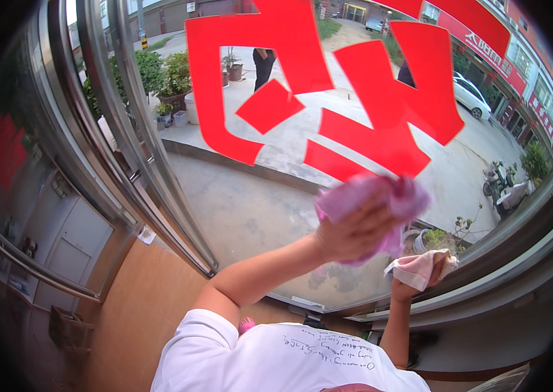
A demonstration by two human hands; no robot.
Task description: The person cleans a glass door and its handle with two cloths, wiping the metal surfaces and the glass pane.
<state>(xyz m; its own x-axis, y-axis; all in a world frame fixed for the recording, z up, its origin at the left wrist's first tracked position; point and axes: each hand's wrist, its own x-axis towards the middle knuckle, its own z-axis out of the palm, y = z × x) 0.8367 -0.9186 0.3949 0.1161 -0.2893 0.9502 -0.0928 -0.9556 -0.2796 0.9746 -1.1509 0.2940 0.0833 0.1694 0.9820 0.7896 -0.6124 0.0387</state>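
My left hand (353, 228) is spread over a purple cloth (397, 196), gripping it at the glass pane (250, 215). The cloth is blurred and overlaps the lower edge of the large red lettering (374, 140) on the pane. Lower and to the right, my right hand (407, 287) is closed around a folded pale pink and white cloth (420, 268), near the window's right frame. The fingers of that hand are partly hidden by the cloth. Whether the pale cloth touches the glass, I cannot tell.
Metal door bars (142, 176) rise at the left, beside a white cabinet (79, 238). The right window frame (485, 268) curves past my right hand. Through the glass show potted plants (175, 78), a standing person (263, 67), a white car (471, 95) and a parked scooter (505, 189).
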